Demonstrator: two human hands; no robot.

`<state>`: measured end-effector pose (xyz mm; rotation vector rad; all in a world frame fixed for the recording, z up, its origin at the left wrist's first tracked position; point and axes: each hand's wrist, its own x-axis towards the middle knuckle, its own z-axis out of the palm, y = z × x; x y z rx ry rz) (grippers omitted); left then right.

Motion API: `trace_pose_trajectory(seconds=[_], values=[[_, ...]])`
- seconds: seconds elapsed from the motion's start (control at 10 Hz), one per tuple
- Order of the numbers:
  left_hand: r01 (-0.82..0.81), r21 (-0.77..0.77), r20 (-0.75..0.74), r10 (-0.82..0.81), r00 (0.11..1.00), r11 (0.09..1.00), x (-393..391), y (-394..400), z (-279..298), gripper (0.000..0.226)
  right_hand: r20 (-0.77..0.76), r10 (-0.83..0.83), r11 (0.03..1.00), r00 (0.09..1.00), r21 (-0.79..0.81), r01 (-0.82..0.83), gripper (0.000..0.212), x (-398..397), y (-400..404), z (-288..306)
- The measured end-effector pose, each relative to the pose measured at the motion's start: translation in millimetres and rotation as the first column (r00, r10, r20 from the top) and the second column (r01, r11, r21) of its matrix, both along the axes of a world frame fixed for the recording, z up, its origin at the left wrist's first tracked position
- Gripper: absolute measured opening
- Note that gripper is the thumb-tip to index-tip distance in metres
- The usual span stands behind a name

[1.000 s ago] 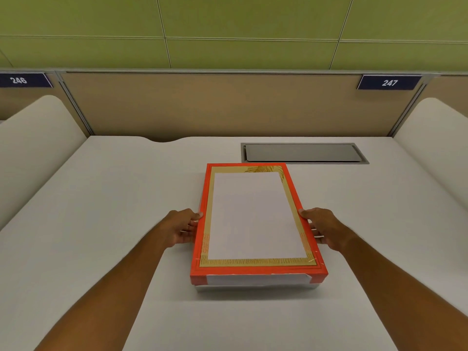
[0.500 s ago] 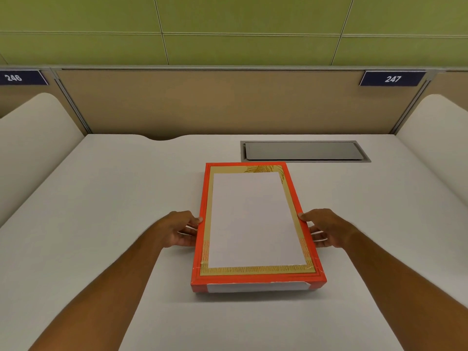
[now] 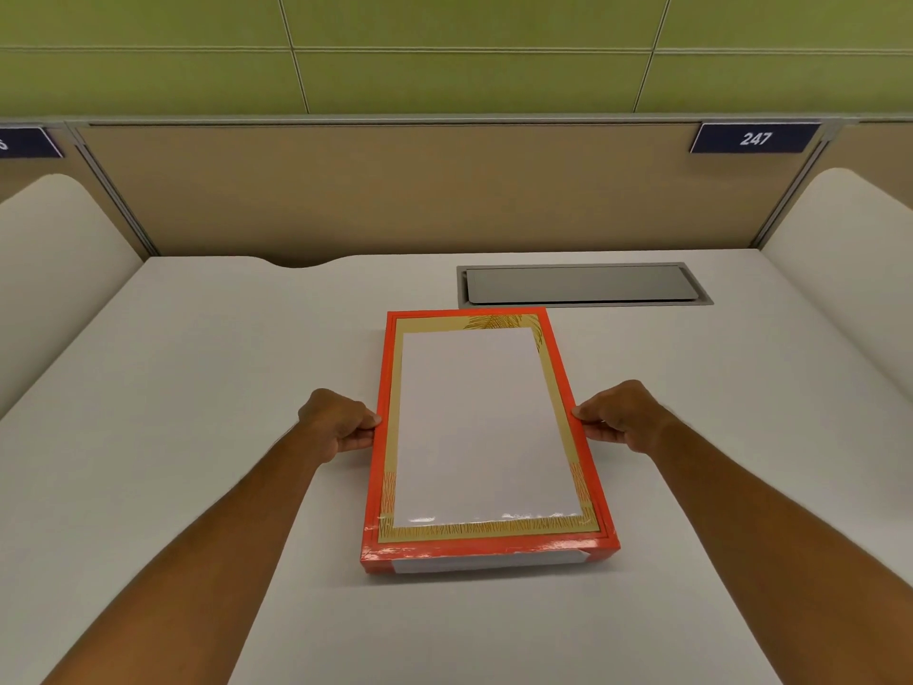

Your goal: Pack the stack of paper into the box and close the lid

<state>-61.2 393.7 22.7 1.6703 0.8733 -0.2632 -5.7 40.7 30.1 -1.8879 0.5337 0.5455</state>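
Observation:
A red box lid (image 3: pixel 486 548) with a gold border and a white middle panel lies flat on the white desk (image 3: pixel 197 388), straight ahead of me. My left hand (image 3: pixel 341 427) pinches its left long edge and my right hand (image 3: pixel 617 417) pinches its right long edge, thumbs on top, fingers curled under. A white strip (image 3: pixel 486 562) shows along the lid's near side. The box base and any paper inside are hidden under the lid.
A grey recessed cable hatch (image 3: pixel 583 285) sits in the desk just beyond the box's far right corner. A tan partition (image 3: pixel 420 190) closes the back; curved white dividers (image 3: pixel 54 249) stand at both sides.
The lid has sunk lower: the white box base that showed beneath its near edge a second ago is now covered. Both hands stayed on the long edges.

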Motion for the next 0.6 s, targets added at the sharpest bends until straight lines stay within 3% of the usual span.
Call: trace_pose_trajectory(seconds=[0.2, 0.4, 0.5, 0.6], values=[[-0.037, -0.009, 0.003, 0.037, 0.999, 0.999, 1.9, 1.3, -1.9, 0.015, -0.011, -0.009, 1.000, 1.000, 0.003, 0.009, 0.012, 1.3, -0.9, 0.3], [0.003, 0.130, 0.046, -0.009, 0.999, 0.992, -1.7, -4.2, -1.0, 0.011, 0.033, 0.021, 0.999, 0.999, -0.028, -0.020, 0.019, 1.5, -1.2, -3.7], [0.111, 0.421, 0.137, -0.185, 0.973, 0.900, -8.9, -13.7, 0.6, 0.013, 0.217, 0.080, 0.978, 0.973, -0.208, -0.034, 0.029, -7.5, 7.8, -4.6], [0.117, 0.581, 0.199, -0.281, 0.939, 0.805, -14.7, -25.8, 6.8, 0.020, 0.362, 0.149, 0.932, 0.920, -0.362, -0.009, 0.040, -15.2, 17.6, 0.1]])
